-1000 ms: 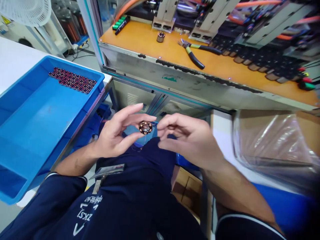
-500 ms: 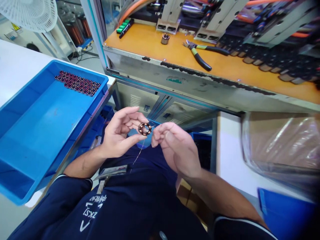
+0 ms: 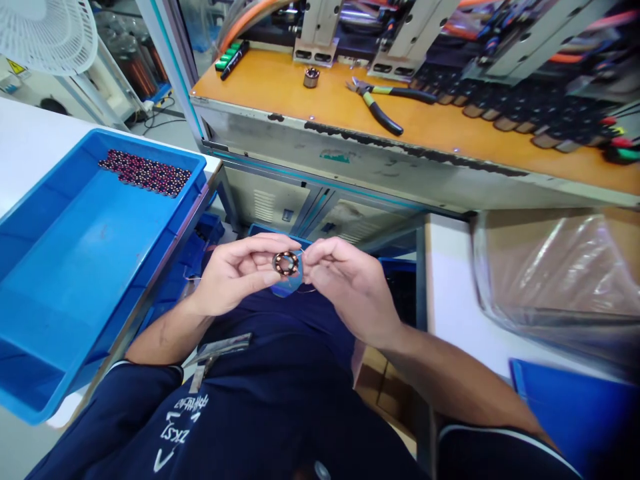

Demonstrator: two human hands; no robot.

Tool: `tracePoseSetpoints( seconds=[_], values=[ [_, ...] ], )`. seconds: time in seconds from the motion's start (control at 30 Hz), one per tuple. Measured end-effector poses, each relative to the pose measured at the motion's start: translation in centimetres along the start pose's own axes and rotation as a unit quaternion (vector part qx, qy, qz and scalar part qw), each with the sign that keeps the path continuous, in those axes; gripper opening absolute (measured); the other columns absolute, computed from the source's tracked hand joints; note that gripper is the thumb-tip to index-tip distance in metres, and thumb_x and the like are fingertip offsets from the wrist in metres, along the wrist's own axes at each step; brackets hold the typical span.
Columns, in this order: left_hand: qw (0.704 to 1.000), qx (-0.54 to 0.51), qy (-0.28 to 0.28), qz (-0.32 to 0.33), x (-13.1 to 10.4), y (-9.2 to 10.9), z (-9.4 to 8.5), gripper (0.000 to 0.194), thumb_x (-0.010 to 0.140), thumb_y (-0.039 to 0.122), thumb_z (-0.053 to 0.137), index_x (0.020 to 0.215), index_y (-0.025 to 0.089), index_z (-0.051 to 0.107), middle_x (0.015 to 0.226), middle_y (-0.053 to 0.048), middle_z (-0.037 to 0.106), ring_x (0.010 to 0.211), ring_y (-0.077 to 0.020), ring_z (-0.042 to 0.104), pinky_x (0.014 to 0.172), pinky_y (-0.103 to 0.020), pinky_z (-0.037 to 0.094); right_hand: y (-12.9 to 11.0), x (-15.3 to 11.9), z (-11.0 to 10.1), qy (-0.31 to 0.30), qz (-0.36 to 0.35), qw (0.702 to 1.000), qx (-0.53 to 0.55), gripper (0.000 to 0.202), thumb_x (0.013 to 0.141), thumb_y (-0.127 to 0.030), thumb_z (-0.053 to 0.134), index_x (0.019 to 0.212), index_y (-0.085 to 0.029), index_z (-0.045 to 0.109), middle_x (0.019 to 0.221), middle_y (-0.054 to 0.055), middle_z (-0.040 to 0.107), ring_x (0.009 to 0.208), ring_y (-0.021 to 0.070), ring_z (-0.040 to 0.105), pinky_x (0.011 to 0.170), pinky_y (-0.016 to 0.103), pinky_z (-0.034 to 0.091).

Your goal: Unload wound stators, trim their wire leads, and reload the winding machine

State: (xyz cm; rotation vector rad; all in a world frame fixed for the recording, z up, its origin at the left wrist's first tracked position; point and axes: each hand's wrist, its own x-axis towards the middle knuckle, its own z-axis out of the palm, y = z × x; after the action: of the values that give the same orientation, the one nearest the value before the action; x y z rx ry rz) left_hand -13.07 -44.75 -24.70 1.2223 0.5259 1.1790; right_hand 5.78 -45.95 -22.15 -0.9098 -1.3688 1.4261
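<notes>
Held upright between thumb and fingers, a small wound motor stator (image 3: pixel 279 268) with copper coils on a dark ring sits in my left hand (image 3: pixel 225 277), its open face towards me. My right hand (image 3: pixel 347 280) is closed close beside it, thumb against the fingers. A thin wire (image 3: pixel 301 252) runs from the stator to those fingertips, which pinch it. The exact grip is partly hidden by the fingers.
A blue tray (image 3: pixel 55 280) on the left holds rows of stators (image 3: pixel 145 173). Cutting pliers (image 3: pixel 377 107), a single stator (image 3: pixel 311 78) and markers (image 3: pixel 233 59) lie on the orange machine bench (image 3: pixel 280 93). A plastic-wrapped box (image 3: pixel 555 267) stands at right.
My right hand has moved up to the stator, and its fingers have closed on the wire. The stator has shifted slightly left and down in view, still in my left hand.
</notes>
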Motion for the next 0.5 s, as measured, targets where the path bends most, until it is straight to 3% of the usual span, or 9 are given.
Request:
tracePoseSetpoints(
  seconds=[0.13,0.3,0.5],
  values=[
    [0.999,0.024,0.017,-0.013,0.1,-0.5,0.3,0.039,0.067,0.013,0.083,0.103,0.024,0.075,0.114,-0.008,0.067,0.091,-0.0148,0.069,0.077,-0.024,0.06,-1.0,0.4,-0.1,-0.005,0.002,0.998,-0.064,0.024,0.088,-0.036,0.067,0.076,-0.017,0.059,0.072,0.0,0.06,0.063,0.0108,0.056,0.06,0.024,0.046],
    [0.996,-0.058,0.012,-0.06,-0.2,-0.4,0.4,0.034,0.072,0.015,0.08,0.104,0.026,0.075,0.106,-0.005,0.07,0.074,-0.011,0.071,0.07,-0.023,0.062,-1.0,0.1,-1.8,-0.044,0.058,0.995,-0.065,0.027,0.089,-0.036,0.064,0.071,-0.017,0.06,0.066,0.0,0.058,0.063,0.0115,0.052,0.059,0.025,0.042],
    [0.992,-0.065,0.001,-0.104,-0.1,0.4,0.5,0.032,0.069,0.009,0.081,0.098,0.02,0.075,0.104,-0.005,0.074,0.078,-0.0131,0.073,0.075,-0.023,0.062,-2.4,0.7,-2.2,-0.084,0.11,0.988,-0.075,0.032,0.082,-0.045,0.071,0.071,-0.016,0.062,0.064,0.0,0.056,0.06,0.0112,0.05,0.055,0.023,0.04]
  ],
)
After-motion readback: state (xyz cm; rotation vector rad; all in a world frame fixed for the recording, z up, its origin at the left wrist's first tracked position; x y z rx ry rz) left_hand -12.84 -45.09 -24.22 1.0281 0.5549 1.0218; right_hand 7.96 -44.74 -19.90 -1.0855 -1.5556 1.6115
